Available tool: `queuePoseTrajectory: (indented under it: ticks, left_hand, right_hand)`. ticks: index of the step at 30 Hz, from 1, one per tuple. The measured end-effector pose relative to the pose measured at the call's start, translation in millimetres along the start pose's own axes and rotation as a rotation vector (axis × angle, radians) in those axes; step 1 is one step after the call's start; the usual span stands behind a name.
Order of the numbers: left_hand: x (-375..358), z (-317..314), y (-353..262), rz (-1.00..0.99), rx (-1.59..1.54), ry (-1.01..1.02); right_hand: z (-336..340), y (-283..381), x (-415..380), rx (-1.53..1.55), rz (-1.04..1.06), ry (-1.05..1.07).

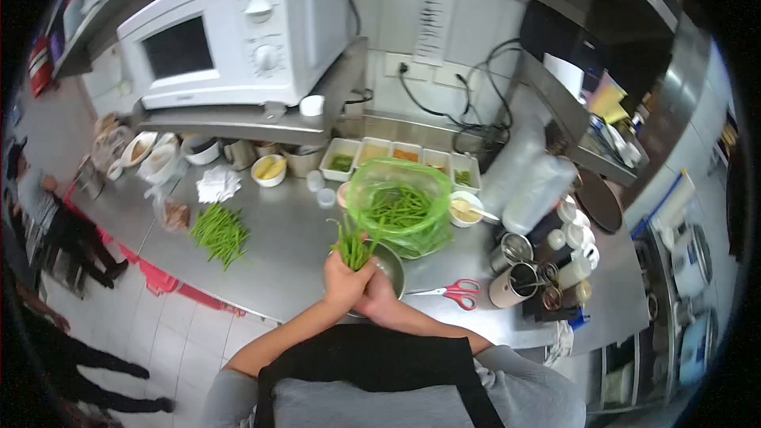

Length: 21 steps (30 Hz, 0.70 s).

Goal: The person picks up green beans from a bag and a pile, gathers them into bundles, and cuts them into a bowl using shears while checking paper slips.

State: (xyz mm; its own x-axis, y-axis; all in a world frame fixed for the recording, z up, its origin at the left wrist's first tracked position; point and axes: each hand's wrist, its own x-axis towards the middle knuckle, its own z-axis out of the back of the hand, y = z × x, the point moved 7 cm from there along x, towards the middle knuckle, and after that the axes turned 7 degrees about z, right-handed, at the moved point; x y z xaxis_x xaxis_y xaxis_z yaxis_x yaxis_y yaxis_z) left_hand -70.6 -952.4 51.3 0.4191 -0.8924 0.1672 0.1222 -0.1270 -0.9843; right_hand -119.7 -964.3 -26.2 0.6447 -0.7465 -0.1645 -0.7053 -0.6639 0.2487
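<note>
A bunch of green beans (354, 244) sticks up out of my two hands, which are pressed together over a metal bowl (394, 265). My left hand (346, 281) is closed around the bunch. Against it, my right hand (376, 295) is closed too, with its fingers partly hidden behind the left. Just beyond the bowl stands an open green plastic bag (432, 230) with more green beans inside. To the left, a loose pile of green beans (219, 235) lies on the steel counter (277, 269). Red-handled scissors (460, 293) rest right of the bowl.
Several small containers (342, 160) line the back, below a microwave (238, 32) on a shelf. A white bowl with a spoon (466, 210) sits right of the bag. Bottles (575, 272) and a utensil cup (512, 287) crowd the right. Other people (47, 206) stand at left.
</note>
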Motion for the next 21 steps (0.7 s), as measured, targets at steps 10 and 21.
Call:
queuePoseTrajectory:
  ticks: [10,21]
  left_hand:
    - [36.8,63.3,-24.6,0.140,-0.831,-0.206]
    - [11.9,73.3,-47.4,0.138,-0.895,-0.108]
  right_hand:
    - [-206.6,163.5,12.7,-0.896,0.790,0.393]
    - [-164.8,91.2,55.3,-0.592,0.055,0.528]
